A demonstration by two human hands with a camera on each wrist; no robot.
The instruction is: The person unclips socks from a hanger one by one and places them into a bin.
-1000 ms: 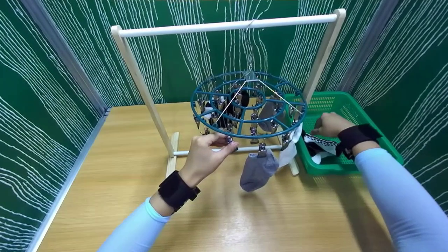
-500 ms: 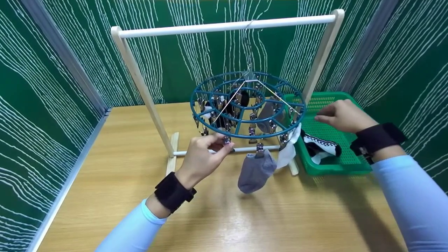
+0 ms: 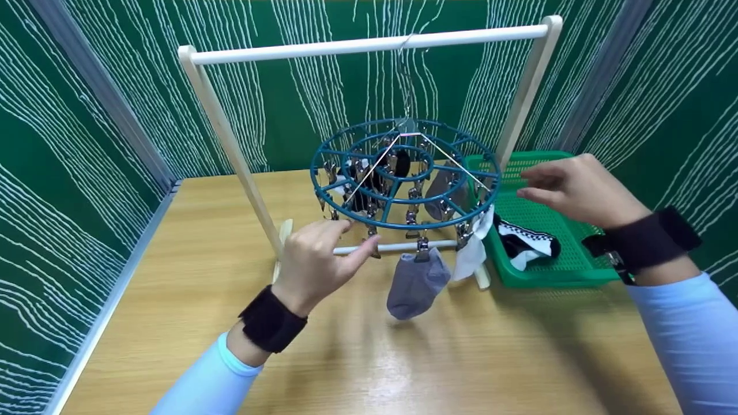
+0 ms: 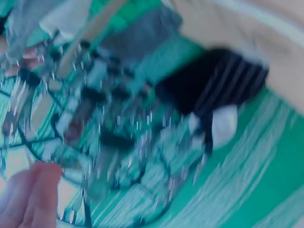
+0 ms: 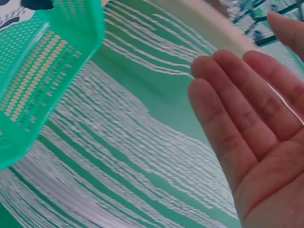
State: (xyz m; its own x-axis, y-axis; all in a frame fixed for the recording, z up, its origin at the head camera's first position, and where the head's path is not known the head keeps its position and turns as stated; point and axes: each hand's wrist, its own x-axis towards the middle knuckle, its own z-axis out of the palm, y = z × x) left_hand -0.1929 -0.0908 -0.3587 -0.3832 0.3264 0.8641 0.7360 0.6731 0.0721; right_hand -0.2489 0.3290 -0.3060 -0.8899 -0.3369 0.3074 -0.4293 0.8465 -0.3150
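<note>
Two hands are working at the round teal clip hanger (image 3: 403, 173), which is hanging by its hook from the white rail of the wooden rack (image 3: 369, 43). Our left hand (image 3: 314, 262) is sitting under the hanger's near-left rim, fingers extended and relaxed, fingertips touching a metal clip (image 3: 373, 245) there; we're not seeing it hold any fabric. The left wrist view is too blurred to confirm more than a fingertip (image 4: 40, 190) near the clips. Our right hand (image 3: 576, 184) is hovering open above the green basket (image 3: 553, 274), just right of the hanger's rim, fingers straight and holding nothing; the right wrist view is showing a flat empty palm (image 5: 256, 142).

A grey sock (image 3: 415, 282) is dangling from a front clip, with a white sock (image 3: 473, 251) clipped just beside it on the right. More dark and grey socks are hanging from inner clips. A black-and-white checkered sock (image 3: 527, 242) is lying in the basket, which is resting on the wooden table (image 3: 230, 323) beside the rack's right foot.
</note>
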